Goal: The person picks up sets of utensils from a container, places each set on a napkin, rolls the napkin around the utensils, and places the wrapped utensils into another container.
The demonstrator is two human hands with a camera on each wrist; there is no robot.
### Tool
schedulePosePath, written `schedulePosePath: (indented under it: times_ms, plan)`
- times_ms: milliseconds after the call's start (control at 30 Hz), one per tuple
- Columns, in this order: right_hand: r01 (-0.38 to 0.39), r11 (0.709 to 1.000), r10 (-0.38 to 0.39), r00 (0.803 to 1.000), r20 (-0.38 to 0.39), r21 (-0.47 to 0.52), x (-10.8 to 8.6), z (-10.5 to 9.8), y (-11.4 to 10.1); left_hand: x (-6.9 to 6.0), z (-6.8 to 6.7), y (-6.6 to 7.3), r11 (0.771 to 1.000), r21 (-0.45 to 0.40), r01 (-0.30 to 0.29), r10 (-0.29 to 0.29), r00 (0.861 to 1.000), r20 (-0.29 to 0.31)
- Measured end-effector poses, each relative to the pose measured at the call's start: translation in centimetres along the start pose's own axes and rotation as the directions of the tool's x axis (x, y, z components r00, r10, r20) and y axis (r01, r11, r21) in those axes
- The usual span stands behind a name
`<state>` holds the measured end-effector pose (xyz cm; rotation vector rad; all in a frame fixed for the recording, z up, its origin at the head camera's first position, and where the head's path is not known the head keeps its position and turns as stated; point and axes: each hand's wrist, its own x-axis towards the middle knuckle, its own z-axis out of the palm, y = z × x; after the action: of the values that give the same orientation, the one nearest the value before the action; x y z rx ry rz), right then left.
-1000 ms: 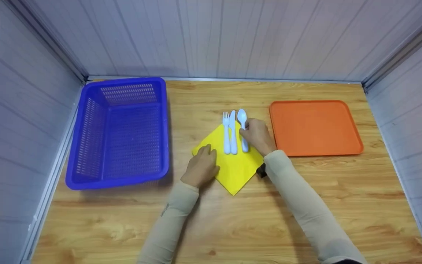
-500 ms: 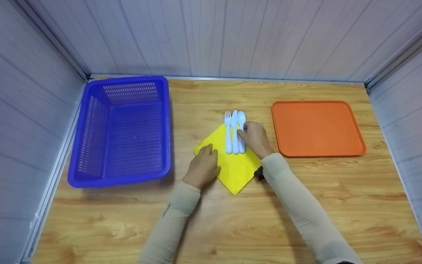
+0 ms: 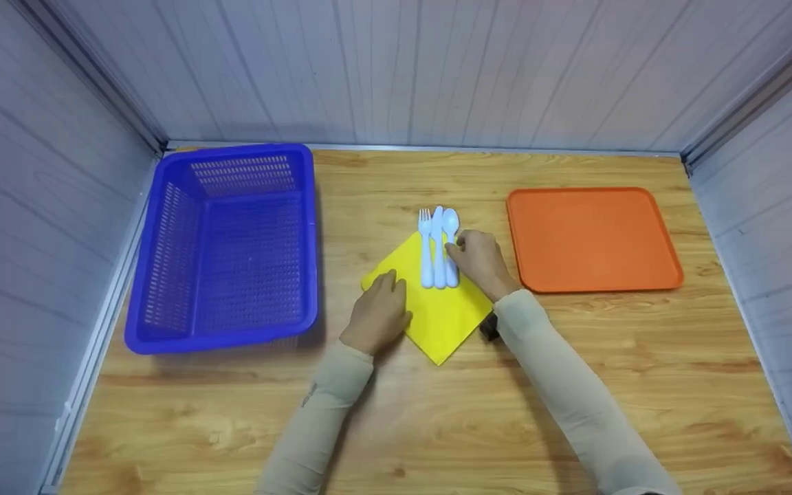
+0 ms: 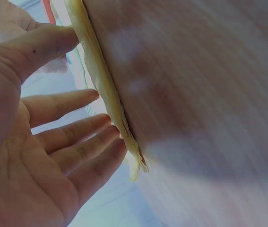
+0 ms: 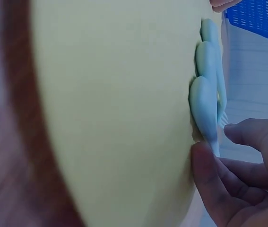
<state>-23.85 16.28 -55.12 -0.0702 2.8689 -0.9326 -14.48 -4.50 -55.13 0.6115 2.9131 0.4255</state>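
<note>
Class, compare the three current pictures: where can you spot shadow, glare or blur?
Head view: fairly sharp, soft shadow beside the blue basket. Left wrist view: pale patches, perhaps glare, on the blurred wood-grain tabletop. Right wrist view: the yellow napkin blurs at its left edge, the spoon handle looks crisper.

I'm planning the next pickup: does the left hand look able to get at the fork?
Probably yes: the left hand is beside the fork, with only bare yellow napkin visible between them.
</note>
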Motion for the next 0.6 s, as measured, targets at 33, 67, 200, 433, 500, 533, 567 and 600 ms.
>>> schedulePosePath:
  times_ms: [33, 67, 200, 433, 500, 533, 567, 600]
  plan:
    - [0.0, 1.0, 0.0, 1.0, 0.013, -0.018, -0.2, -0.2, 0.0, -0.1, -0.1, 0.0, 1.0, 0.011, -0.006, 0.006, 1.0, -0.003]
    - [0.003, 0.999, -0.002, 1.0, 0.024, -0.036, -0.5, -0.4, 0.0, -0.2, -0.1, 0.1, 1.0, 0.021, -0.015, 0.015, 1.0, -0.01]
    - [0.06, 0.991, -0.054, 0.997, 0.057, -0.12, -2.0, -1.3, -0.1, -0.9, -0.2, 0.3, 0.996, 0.056, -0.072, 0.074, 0.996, -0.049]
    - [0.324, 0.915, -0.315, 0.946, 0.075, -0.242, -6.5, -2.4, 1.0, -2.8, 0.3, 0.9, 0.97, 0.081, -0.231, 0.243, 0.942, -0.23]
    - [0.425, 0.863, -0.412, 0.905, 0.108, -0.274, -7.8, -2.5, 1.5, -3.2, 0.5, 1.1, 0.963, 0.088, -0.256, 0.27, 0.932, -0.242]
    - [0.479, 0.831, -0.461, 0.878, 0.131, -0.284, -8.3, -2.5, 1.8, -3.3, 0.7, 1.3, 0.96, 0.093, -0.263, 0.278, 0.932, -0.235]
    - [0.527, 0.8, -0.503, 0.85, 0.157, -0.286, -8.8, -2.5, 2.2, -3.3, 0.8, 1.4, 0.959, 0.095, -0.265, 0.28, 0.934, -0.221]
    - [0.569, 0.772, -0.539, 0.822, 0.183, -0.283, -9.1, -2.5, 2.4, -3.3, 0.9, 1.6, 0.959, 0.099, -0.265, 0.28, 0.938, -0.202]
